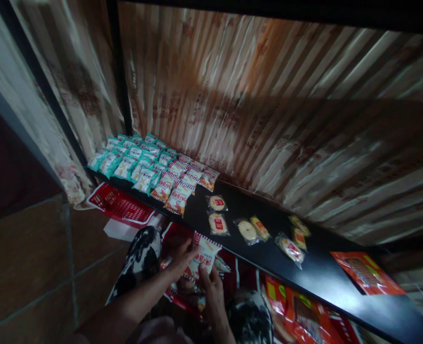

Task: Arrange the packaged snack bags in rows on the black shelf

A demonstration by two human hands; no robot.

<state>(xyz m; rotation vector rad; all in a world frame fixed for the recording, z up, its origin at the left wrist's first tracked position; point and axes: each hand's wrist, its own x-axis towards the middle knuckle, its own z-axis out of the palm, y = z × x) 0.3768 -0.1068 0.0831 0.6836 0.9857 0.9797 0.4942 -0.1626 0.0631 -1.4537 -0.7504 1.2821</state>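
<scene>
A white snack bag (207, 249) with red-and-blue striped ends and red lettering is held over the red basket at my knees. My left hand (182, 260) grips its left edge, fingers closed. From below, my right hand (212, 284) pinches the near side with its thumb on the front. Just beyond, bags of the same striped kind (178, 197) stand in rows on the black shelf (326, 272). Left of them are rows of teal snack bags (125, 166). Beneath my hands, more packets in the basket are partly hidden.
Several small wrapped round pastries (218, 223) lie mid-shelf, and an orange packet (367, 272) lies at the right. A red basket (125, 208) is under the shelf's left end. More orange packets (306, 317) sit below the front edge. A pleated curtain (254, 105) hangs behind.
</scene>
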